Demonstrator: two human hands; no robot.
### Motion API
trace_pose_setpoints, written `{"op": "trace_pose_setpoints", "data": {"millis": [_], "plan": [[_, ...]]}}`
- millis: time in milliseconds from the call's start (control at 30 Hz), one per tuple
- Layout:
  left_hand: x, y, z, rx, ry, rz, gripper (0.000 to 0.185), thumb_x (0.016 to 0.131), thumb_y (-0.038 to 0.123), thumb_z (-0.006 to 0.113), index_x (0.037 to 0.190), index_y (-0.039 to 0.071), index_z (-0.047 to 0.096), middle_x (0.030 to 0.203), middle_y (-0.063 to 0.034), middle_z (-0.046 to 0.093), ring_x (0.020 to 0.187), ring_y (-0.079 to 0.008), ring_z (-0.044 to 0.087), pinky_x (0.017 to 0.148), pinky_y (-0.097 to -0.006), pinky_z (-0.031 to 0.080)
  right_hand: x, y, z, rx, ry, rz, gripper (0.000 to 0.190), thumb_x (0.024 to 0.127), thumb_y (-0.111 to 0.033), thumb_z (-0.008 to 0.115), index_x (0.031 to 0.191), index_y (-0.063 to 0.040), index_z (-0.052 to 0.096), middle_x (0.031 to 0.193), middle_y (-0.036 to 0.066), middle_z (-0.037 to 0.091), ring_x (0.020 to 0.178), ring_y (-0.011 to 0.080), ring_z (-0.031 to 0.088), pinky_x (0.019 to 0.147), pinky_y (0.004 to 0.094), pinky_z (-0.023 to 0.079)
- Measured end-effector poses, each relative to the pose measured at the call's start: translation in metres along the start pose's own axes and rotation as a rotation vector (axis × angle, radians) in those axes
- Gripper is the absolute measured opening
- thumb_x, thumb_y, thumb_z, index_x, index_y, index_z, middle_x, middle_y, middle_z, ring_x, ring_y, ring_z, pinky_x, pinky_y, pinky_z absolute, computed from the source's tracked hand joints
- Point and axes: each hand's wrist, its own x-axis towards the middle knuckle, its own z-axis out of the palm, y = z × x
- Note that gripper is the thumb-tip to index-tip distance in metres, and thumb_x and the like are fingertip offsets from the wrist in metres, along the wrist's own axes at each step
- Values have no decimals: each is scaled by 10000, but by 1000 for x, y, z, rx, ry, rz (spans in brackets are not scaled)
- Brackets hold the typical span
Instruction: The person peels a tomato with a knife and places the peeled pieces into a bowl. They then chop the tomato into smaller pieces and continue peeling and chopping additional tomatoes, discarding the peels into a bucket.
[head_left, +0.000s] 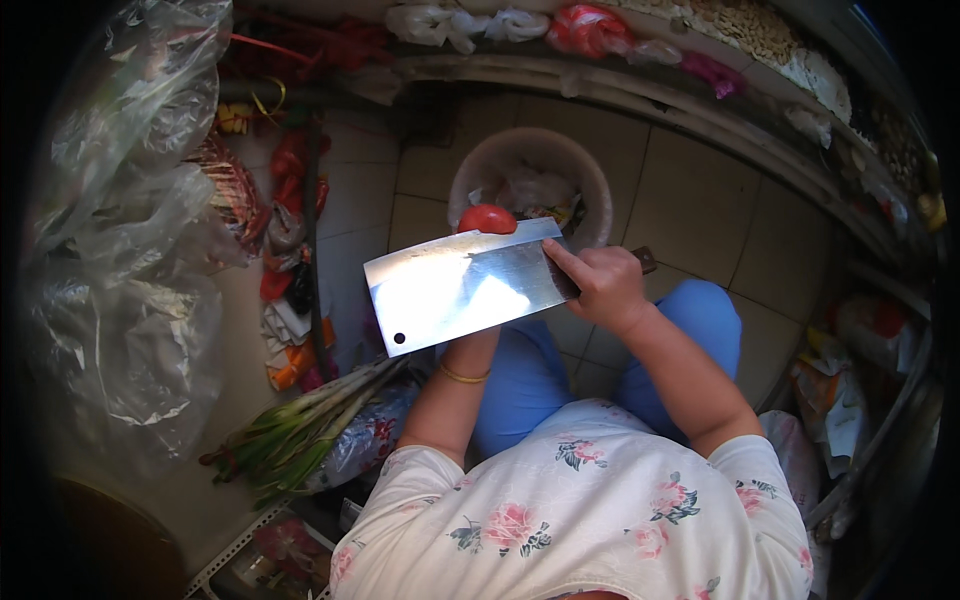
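My right hand (609, 285) grips the dark handle of a cleaver (465, 289), with the index finger stretched along the blade's near end. The wide steel blade points left, its far edge against a red tomato-like fruit (487, 219). Most of my left hand is hidden under the blade; only its wrist, with a yellow bangle (465, 375), shows below. I cannot tell what its fingers do. Beyond the blade stands a round plastic bin (459, 169) with plastic bags and scraps inside, partly below the fruit.
Long green onions (300, 431) lie at the lower left beside a plastic bag. Large clear plastic bags (127, 300) hang at the left. A shelf edge (637, 90) with knotted bags curves across the top. Packages (832, 405) stand at the right.
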Motion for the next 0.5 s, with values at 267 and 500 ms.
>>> {"op": "trace_pose_setpoints", "data": {"millis": [267, 500], "plan": [[14, 13, 32, 228, 43, -138, 451, 975, 330, 420, 1332, 54, 428, 1305, -201, 495, 1149, -304, 541, 981, -444, 454, 6, 13, -9, 1, -61, -5, 552, 589, -171, 702, 1136, -199, 634, 586, 5, 527, 526, 195, 571, 487, 344, 453], [25, 7, 32, 972, 312, 20, 655, 674, 242, 825, 1221, 142, 478, 1241, -83, 484, 1124, -270, 530, 942, -351, 472, 8, 3, -10, 88, -23, -88, 524, 638, -209, 715, 1155, -201, 632, 564, 7, 517, 499, 197, 560, 480, 346, 454]]}}
